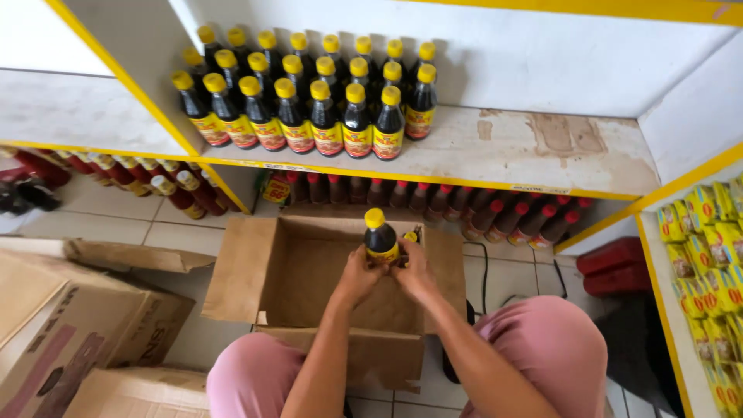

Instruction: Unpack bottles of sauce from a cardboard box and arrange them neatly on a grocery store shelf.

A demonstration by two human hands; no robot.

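Knees (542,348) flank open box (309,279); both hands (387,275) clamped on upright bottle (381,238), yellow cap up.

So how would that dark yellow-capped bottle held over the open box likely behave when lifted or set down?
The bottle looks full of dark liquid, so probably heavy for its size. It looks tall and narrow, so likely apt to tip if bumped. Its smooth, glossy surface may be slippery; the left hand and right hand both grip its lower part.

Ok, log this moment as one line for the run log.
left hand: holds dark bottle | right hand: same bottle | bottle: upright, yellow cap, above open cardboard box | shelf: matching bottles
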